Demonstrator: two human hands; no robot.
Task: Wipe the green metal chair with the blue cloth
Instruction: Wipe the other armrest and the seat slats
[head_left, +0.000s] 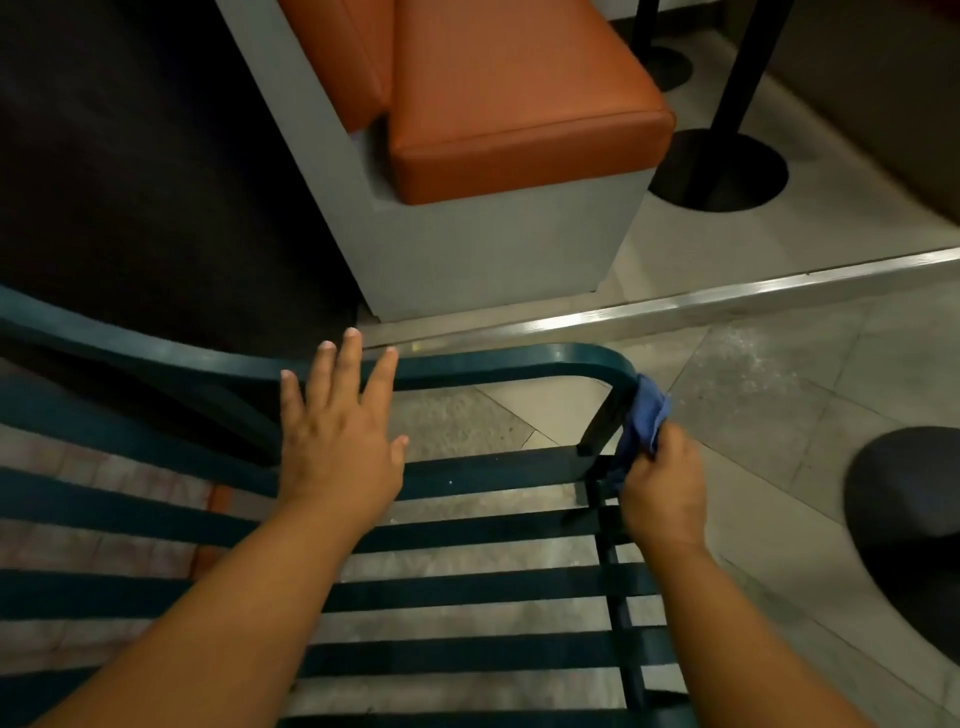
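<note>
We look down on the green metal chair (467, 587), its flat slats running across the lower part of the view over a pale tiled floor (779, 395). Our left hand (340, 441) lies open with fingers spread, palm down near the curved armrest (498, 364), while our right hand (662, 491) is closed around the bunched blue cloth (644, 415), pressing it against the outer bend of that armrest. Beyond the chair stands an orange padded bench (509, 98) on a grey base.
</note>
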